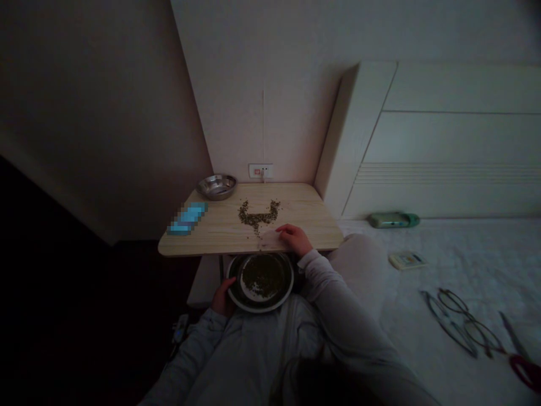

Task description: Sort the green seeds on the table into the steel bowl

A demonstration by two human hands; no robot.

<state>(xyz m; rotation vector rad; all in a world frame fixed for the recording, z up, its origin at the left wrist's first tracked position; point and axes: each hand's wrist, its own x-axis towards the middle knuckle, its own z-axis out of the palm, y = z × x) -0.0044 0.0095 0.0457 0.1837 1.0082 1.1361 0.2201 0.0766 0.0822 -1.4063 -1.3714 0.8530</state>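
From where I stand, the loose grains point(261, 217) lie on the desk point(211, 239) in a rough U, with a thin trail toward the near edge. They are tiny, dark and greenish, probably dry, hard and almost weightless one by one; I would expect them to roll and scatter at a careless nudge, so they seem better herded with a flat edge than plucked up.

The right hand point(295, 239) appears to pinch a thin pale sheet point(270, 239) by its right end, low over the desk near that trail. It looks light and bendy, best taken by a margin, though the dim light hides its exact outline.

The left hand point(223, 298) grasps the left side of a round bowl point(261, 310), thumb over the rim; the bowl sits on the lap just below the desk's front edge. More grains cover much of its pale bottom. It looks stiff, and the wide rim should give a sure hold, though a tilt could slide the contents.

The desk is smooth, with pale wood grain and rounded corners. A shiny metal basin point(207, 193) stands at its far left corner, and quilted white bedding point(456, 242) spreads softly to the right.
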